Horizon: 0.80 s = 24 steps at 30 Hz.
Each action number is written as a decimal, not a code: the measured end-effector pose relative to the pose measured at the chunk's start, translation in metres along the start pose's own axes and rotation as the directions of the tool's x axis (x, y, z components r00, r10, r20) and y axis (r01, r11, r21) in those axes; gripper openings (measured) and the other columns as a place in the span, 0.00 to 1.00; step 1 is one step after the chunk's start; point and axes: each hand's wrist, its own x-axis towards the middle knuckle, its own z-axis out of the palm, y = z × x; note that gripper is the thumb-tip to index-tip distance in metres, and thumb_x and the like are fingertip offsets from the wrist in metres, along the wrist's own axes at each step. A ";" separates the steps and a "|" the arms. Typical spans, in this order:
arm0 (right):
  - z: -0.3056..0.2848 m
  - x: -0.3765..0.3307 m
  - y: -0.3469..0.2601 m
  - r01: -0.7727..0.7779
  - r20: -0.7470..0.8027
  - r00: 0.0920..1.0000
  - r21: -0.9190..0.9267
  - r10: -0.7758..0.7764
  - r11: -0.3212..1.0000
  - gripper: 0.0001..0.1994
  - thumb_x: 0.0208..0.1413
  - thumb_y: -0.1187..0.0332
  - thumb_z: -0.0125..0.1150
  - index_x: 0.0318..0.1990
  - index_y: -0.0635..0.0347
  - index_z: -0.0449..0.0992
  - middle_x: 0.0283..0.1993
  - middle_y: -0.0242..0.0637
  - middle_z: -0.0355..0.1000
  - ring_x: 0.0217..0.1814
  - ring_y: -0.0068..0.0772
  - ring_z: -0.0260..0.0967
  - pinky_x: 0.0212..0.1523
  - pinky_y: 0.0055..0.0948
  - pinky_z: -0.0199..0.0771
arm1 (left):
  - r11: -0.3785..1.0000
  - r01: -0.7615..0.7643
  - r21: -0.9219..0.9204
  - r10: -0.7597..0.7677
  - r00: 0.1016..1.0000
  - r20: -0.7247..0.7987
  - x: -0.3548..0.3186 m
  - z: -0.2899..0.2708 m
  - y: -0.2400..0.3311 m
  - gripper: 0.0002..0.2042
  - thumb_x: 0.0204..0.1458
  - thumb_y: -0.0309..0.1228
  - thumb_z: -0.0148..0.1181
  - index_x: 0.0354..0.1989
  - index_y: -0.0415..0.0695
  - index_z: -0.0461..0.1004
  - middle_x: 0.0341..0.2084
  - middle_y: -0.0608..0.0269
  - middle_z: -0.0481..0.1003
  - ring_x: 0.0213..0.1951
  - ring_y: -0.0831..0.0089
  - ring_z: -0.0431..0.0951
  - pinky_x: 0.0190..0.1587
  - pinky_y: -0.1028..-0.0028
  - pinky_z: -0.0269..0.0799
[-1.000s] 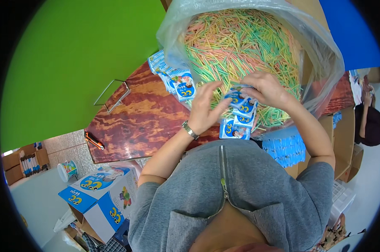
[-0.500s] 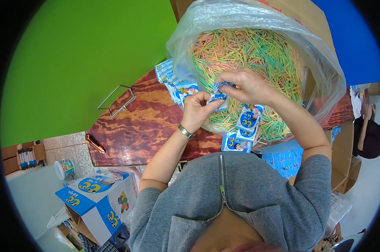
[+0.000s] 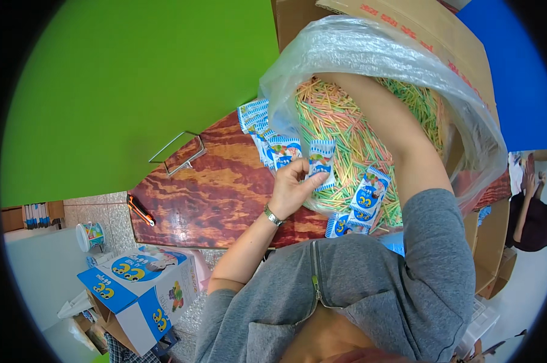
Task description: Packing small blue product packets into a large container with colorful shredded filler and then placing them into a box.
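Observation:
My left hand [image 3: 293, 189] pinches a small blue-and-white snack packet [image 3: 322, 155] between thumb and fingers, upright at the left edge of a clear plastic bag [image 3: 382, 42]. The bag is full of thin candy-coloured sticks [image 3: 337, 118] in pink, yellow and green. Across them reaches my right forearm [image 3: 376, 109], toward the bag's far left side. Its hand is hidden beneath the plastic rim, so its fingers do not show. Several more packets [image 3: 370, 189] lie on the sticks near my body. Another row of packets [image 3: 256, 124] overlaps left of the bag.
The bag lines a cardboard box [image 3: 467, 45] on a red-brown wood-grain table [image 3: 192, 212]. On the table lie a bent wire stand [image 3: 186, 154] and an orange-black utility knife [image 3: 141, 210]. A printed carton [image 3: 143, 284] stands lower left. A person [image 3: 530, 215] is at far right.
My right hand has let go of the packet and gone deep into the bag, out of sight. The left hand still holds the packet. The whole view has shifted slightly.

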 end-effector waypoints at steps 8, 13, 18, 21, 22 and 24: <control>-0.010 -0.002 -0.038 -0.139 0.150 0.981 0.081 0.126 0.987 0.11 0.61 0.67 0.52 0.48 0.55 0.76 0.49 0.39 0.75 0.51 0.38 0.71 0.54 0.40 0.71 | 0.999 -0.001 0.051 0.001 1.000 -0.008 -0.005 -0.009 -0.007 0.14 0.48 0.32 0.70 0.23 0.41 0.69 0.19 0.75 0.69 0.24 0.87 0.63 0.26 0.80 0.62; 0.004 -0.015 -0.014 -0.069 0.077 0.994 -0.031 0.071 0.997 0.14 0.61 0.59 0.52 0.48 0.52 0.78 0.49 0.41 0.75 0.51 0.41 0.72 0.54 0.42 0.69 | 0.997 -0.007 0.083 0.006 1.000 0.018 -0.005 -0.006 -0.013 0.14 0.48 0.32 0.70 0.22 0.42 0.68 0.19 0.76 0.66 0.23 0.87 0.60 0.25 0.80 0.59; -0.065 -0.044 -0.050 -0.149 0.204 0.967 -0.019 0.149 0.989 0.16 0.62 0.57 0.50 0.51 0.54 0.76 0.47 0.42 0.76 0.47 0.41 0.73 0.53 0.41 0.69 | 1.000 -0.029 0.011 0.029 1.000 -0.007 -0.004 -0.004 0.003 0.11 0.49 0.31 0.69 0.26 0.40 0.72 0.22 0.75 0.71 0.25 0.87 0.64 0.28 0.81 0.63; -0.070 -0.076 -0.025 -0.004 0.182 0.983 0.126 -0.019 0.992 0.19 0.64 0.55 0.48 0.54 0.57 0.71 0.42 0.44 0.75 0.45 0.37 0.74 0.49 0.38 0.72 | 0.998 -0.038 -0.055 0.038 0.999 0.002 0.010 -0.003 0.014 0.10 0.52 0.30 0.66 0.36 0.37 0.76 0.29 0.71 0.77 0.30 0.85 0.71 0.33 0.80 0.69; -0.070 -0.089 -0.015 0.175 0.138 0.968 0.223 -0.208 0.959 0.20 0.65 0.54 0.47 0.54 0.59 0.70 0.39 0.43 0.75 0.44 0.34 0.74 0.44 0.36 0.75 | 0.986 -0.040 -0.165 0.036 0.999 -0.028 0.017 0.005 0.033 0.10 0.53 0.30 0.65 0.39 0.37 0.76 0.32 0.69 0.77 0.33 0.84 0.73 0.36 0.79 0.70; -0.080 -0.109 -0.027 -0.210 0.428 0.904 0.427 0.008 0.880 0.19 0.66 0.54 0.46 0.53 0.59 0.68 0.37 0.40 0.74 0.42 0.31 0.74 0.40 0.31 0.76 | 0.962 -0.040 -0.270 0.021 0.997 -0.073 0.029 0.007 0.045 0.11 0.54 0.29 0.64 0.42 0.37 0.75 0.35 0.68 0.77 0.35 0.83 0.74 0.38 0.78 0.72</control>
